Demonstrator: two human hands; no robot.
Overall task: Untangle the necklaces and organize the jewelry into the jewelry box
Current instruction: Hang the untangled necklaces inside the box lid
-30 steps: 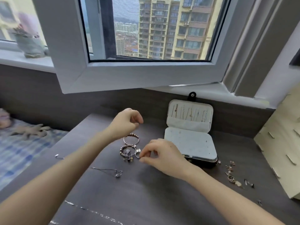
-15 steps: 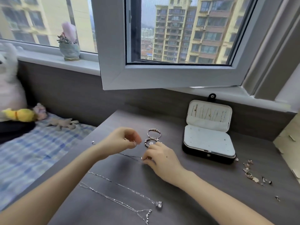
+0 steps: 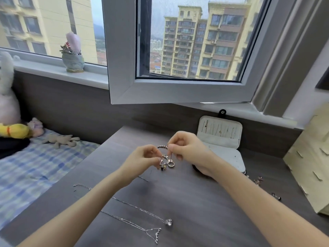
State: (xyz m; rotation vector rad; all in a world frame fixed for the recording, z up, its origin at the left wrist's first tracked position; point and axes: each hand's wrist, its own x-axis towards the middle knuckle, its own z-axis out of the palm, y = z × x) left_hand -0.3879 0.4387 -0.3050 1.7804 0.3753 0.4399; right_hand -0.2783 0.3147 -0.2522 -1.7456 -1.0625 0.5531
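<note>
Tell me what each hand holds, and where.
The right hand pinches a thin chain above its ring; the left hand seems to pinch the charm cluster at its left edge.

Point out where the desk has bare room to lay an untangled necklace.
Bare desk lies between the bracelet cluster and the crown-pendant necklace, and along the far edge left of the jewelry box. Crowded: the near-left necklaces, and the earrings right of the box.

Head cam, fwd-down, close over desk (image 3: 195,202), facing window (image 3: 178,90)

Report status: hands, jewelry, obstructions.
Left hand, right hand both pinching charm cluster. Jewelry box open behind right hand. Two necklaces on desk, nothing blocking.
</note>
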